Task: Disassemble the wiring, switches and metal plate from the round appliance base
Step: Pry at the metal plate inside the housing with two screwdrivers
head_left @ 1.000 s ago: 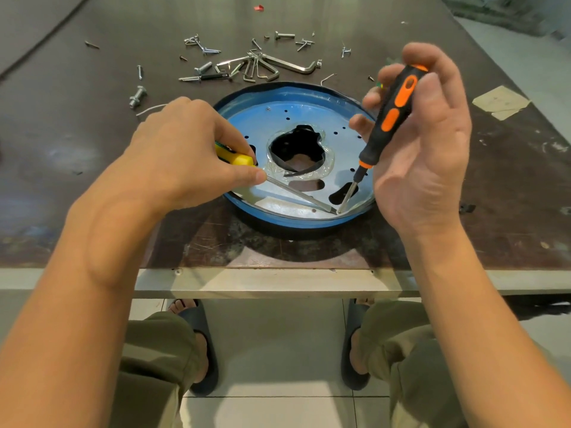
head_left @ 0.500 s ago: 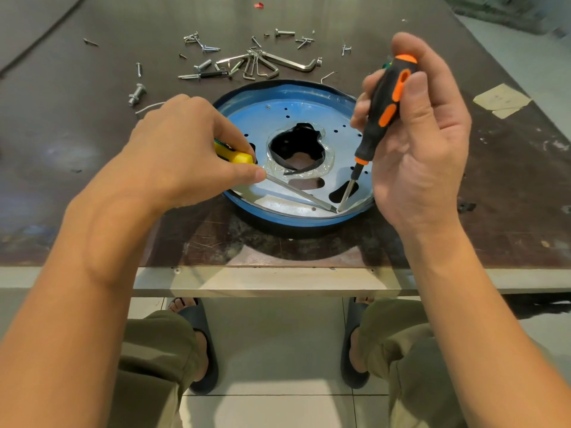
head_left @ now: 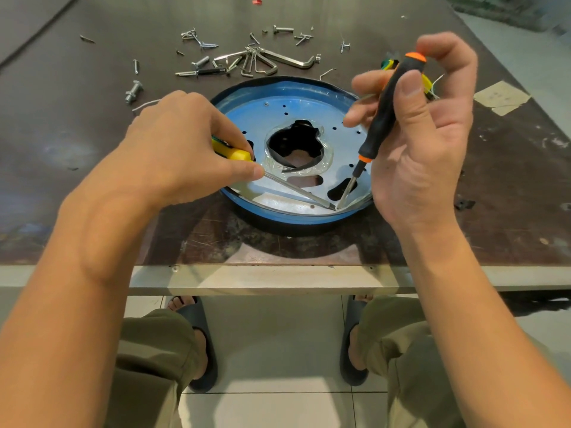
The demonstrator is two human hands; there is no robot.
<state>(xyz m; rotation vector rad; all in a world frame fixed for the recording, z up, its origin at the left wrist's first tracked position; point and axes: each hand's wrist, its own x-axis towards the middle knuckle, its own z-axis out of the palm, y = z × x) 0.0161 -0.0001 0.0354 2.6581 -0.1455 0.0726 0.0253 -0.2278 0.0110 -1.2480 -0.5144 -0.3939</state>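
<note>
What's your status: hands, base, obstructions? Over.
Left hand grips yellow-handled screwdriver; right hand grips black-and-orange screwdriver. Both tips meet at near rim of round blue metal base. Loose screws and bent hex keys behind it, not in the way.

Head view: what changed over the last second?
The right hand rolled the black-orange screwdriver about its axis: the orange inlays turned out of sight and the handle rose slightly. Its tip stayed at the metal plate's near edge. The left hand, yellow-handled screwdriver and blue base did not move.
</note>
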